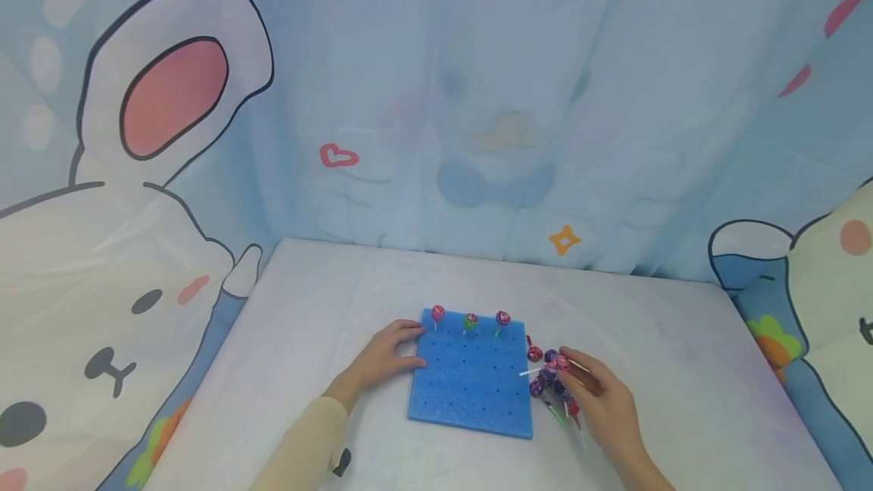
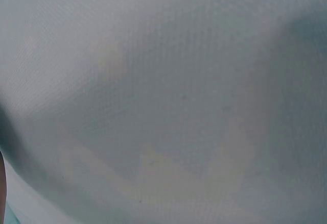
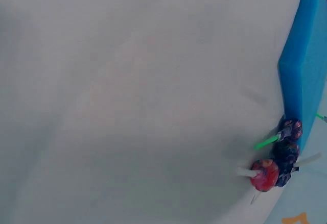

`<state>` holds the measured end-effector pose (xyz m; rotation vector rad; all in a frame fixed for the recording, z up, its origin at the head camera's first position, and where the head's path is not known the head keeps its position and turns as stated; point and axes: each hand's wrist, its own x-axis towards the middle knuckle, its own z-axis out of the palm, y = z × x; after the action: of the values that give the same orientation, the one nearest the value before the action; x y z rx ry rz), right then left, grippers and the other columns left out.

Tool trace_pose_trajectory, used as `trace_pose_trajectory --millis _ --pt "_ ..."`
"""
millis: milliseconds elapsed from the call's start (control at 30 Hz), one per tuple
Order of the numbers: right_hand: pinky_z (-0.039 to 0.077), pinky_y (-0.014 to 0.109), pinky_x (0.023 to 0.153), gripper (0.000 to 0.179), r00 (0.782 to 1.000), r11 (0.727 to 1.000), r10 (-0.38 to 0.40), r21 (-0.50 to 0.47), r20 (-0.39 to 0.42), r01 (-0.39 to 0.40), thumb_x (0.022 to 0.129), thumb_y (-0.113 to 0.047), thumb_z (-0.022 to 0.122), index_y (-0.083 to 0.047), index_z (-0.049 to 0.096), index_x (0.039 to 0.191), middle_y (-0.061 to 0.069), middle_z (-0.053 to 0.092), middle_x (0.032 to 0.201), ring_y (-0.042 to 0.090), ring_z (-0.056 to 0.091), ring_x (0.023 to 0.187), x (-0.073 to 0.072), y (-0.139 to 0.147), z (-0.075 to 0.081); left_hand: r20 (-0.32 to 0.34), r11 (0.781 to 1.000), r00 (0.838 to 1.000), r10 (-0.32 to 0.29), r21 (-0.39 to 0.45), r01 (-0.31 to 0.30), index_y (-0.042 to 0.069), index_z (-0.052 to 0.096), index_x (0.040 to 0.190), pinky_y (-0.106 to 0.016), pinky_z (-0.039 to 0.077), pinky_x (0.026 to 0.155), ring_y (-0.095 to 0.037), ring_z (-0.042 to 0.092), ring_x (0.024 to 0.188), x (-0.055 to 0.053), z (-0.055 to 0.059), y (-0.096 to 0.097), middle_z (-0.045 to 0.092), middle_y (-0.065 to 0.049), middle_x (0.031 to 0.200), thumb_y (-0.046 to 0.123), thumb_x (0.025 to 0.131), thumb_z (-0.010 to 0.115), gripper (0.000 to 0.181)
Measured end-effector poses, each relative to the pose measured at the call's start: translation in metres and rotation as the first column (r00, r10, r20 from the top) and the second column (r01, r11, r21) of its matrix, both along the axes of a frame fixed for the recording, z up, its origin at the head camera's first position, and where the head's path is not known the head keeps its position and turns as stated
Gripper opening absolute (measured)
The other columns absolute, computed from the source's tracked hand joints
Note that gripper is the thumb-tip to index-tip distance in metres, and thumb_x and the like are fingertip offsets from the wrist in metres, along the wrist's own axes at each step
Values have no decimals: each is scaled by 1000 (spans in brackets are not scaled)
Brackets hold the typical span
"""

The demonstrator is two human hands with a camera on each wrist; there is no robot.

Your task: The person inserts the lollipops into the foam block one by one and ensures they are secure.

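Observation:
A blue foam board (image 1: 470, 370) dotted with small holes lies on the table. Along its far edge a pink lollipop (image 1: 438, 311), a green-and-red lollipop (image 1: 470, 320) and a red-purple lollipop (image 1: 502, 318) stand upright on their sticks. My left hand (image 1: 382, 358) rests at the board's left edge, thumb and fingers spread apart. Just past the right edge, my right hand (image 1: 603, 400) pinches a pink lollipop (image 1: 561, 363) by its head, its white stick pointing left over the board. Beneath that hand lies a heap of wrapped lollipops (image 1: 537, 387), partly hidden.
The white-covered table (image 1: 327, 286) meets a light blue printed curtain (image 1: 409, 97) at the back. In the right wrist view a red lollipop (image 3: 264, 175) and dark purple ones (image 3: 286, 152) lie against the board's side (image 3: 294, 71). Pale cloth (image 2: 184, 96) fills the left wrist view.

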<state>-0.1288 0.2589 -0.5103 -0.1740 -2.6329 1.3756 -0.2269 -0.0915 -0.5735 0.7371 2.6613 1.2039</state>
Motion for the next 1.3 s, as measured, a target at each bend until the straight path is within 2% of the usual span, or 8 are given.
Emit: trace_pose_trajectory --millis 67,267,500,667,833,967,1100,1300 --pt "47 7 83 39 1000 999 11 -36 17 -10 94 -18 67 -11 59 132 9 60 133 27 59 120 -4 -8 0 0 1000 1000 0 3 0 8 55 138 -45 35 113 -28 42 136 1 1 0 50 -10 142 34 86 75 62" --pt "50 12 84 39 999 991 48 -125 3 -47 93 -24 69 -11 62 128 5 64 127 21 61 116 -14 -31 -3 0 1000 1000 -2 -6 2 9 55 139 -45 34 113 -28 41 137 1 0 0 49 -9 143 36 87 74 62" --pt "51 17 87 39 994 960 111 -260 2 -107 91 -23 71 -11 63 127 6 64 126 17 63 114 -24 -54 -3 -9 1000 1000 -3 -2 3 10 55 139 -44 34 113 -27 42 136 -1 -2 -1 50 -9 142 36 87 75 61" --pt "52 18 87 41 992 942 125 -314 -9 -121 89 -26 73 -13 65 127 4 65 125 15 62 115 -31 -68 -7 -16 1000 1000 -9 3 9 9 56 138 -45 34 113 -28 42 136 -1 -1 -1 50 -10 142 36 87 75 61" --pt "51 18 88 40 992 939 119 -319 -50 -129 89 -26 73 -14 65 126 3 64 126 18 60 118 -34 -82 -11 -9 1000 1000 -3 0 3 10 55 139 -45 35 113 -27 42 136 -1 -1 -1 49 -9 143 36 86 75 61" --pt "51 17 88 35 987 937 122 -316 -104 -150 88 -17 74 -12 67 122 5 65 121 20 61 117 -38 -92 -13 -30 1000 1000 -4 -4 4 10 56 138 -47 36 111 -29 43 135 -1 -2 -1 50 -10 142 35 87 75 61" --pt "51 19 88 33 972 918 154 -337 -179 -208 86 -6 74 -5 67 119 10 66 119 25 63 113 -44 -101 -14 -33 1000 999 -5 0 5 10 56 138 -47 36 111 -29 43 135 -1 -2 -1 51 -10 141 35 87 75 60" --pt "51 20 89 32 948 927 195 -269 -253 -262 86 -4 72 -7 69 118 7 66 121 20 64 112 -49 -109 -16 -22 1000 1000 -5 19 5 9 57 137 -46 35 112 -28 43 135 -2 -4 -2 50 -9 141 35 86 75 61"
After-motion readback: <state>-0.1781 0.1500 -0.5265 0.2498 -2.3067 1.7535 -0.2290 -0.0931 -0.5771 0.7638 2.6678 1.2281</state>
